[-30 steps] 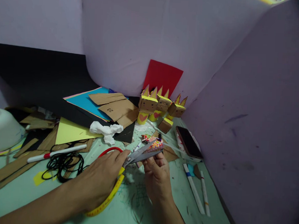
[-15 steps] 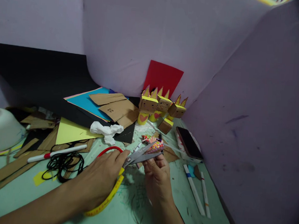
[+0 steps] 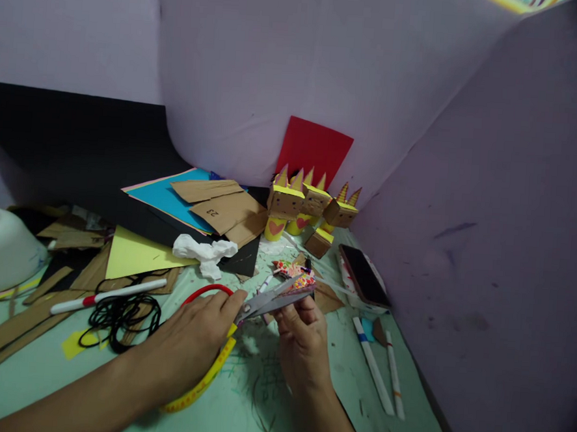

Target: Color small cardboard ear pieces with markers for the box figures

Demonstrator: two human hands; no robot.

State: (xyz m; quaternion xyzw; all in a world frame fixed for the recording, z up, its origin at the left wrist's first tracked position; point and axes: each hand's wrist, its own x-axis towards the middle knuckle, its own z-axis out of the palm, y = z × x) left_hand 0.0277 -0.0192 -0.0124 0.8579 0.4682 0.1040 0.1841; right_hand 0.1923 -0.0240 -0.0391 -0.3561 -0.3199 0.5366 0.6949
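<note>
My left hand [image 3: 196, 337] is closed round the red handle of a pair of scissors [image 3: 268, 301], whose grey blades point up and to the right. In front of the blade tips, the fingers of my right hand [image 3: 305, 344] pinch a small piece that the blades mostly cover; I cannot make out its kind. Behind the blades lies a red, white and yellow patterned item [image 3: 292, 270]. A yellow tape measure [image 3: 204, 383] curves beneath my left hand and forearm.
Cardboard figures with yellow horns [image 3: 287, 201] stand by the wall before a red sheet [image 3: 316, 149]. A phone [image 3: 363, 273] and white markers [image 3: 372, 364] lie right. Left are black cord [image 3: 123, 317], crumpled tissue [image 3: 208, 253], cardboard pieces [image 3: 230, 212] and a white bowl [image 3: 5, 251].
The scissor blades have closed closer together near my right fingers. Both hands stay in nearly the same place, and the whole view has shifted slightly.
</note>
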